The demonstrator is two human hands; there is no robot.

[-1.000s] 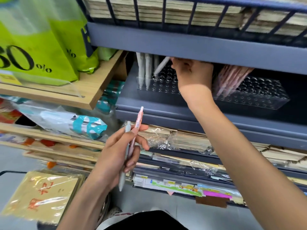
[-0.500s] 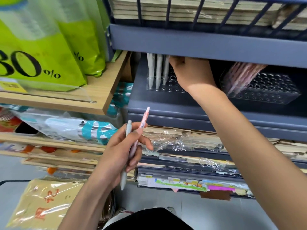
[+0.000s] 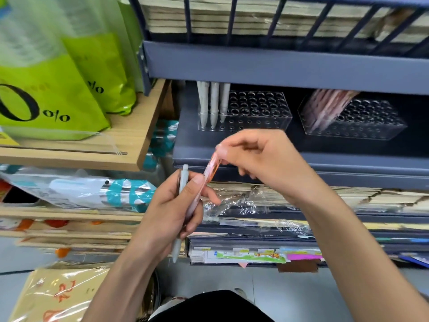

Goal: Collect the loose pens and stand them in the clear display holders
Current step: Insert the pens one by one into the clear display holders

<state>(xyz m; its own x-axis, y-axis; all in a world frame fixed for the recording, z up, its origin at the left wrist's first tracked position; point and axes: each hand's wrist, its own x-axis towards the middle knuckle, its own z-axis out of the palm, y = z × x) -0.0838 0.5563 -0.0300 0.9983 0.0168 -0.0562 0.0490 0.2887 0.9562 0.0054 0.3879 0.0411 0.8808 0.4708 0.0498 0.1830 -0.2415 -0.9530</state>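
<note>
- Landmark: left clear holder [image 3: 260, 105] on the blue shelf [image 3: 232, 147]. Three standing grey pens [image 3: 213, 103] fill its left end; the other holes are free.
- Left hand [image 3: 171, 205], below and left of that holder, is curled round two pens: grey pen [image 3: 182, 182] and pink pen [image 3: 210, 169].
- Right hand [image 3: 262, 159], just below the holder's front wall, pinches the pink pen's upper end.
- Pink pen axis slants up-right toward the holder, lower end buried in the left fist. Grey pen is near vertical.
- Pink stock [image 3: 325, 108] leans in the right clear holder [image 3: 376, 126], right of the landmark. The right hand is nearer, so it probably goes there.
- In the way: the upper shelf lip [image 3: 278, 66] overhangs both holders, so entry is likely tilted.
- Green bags [image 3: 58, 89] sit left of the holder, wrapped paper stock [image 3: 232, 203] below it.
</note>
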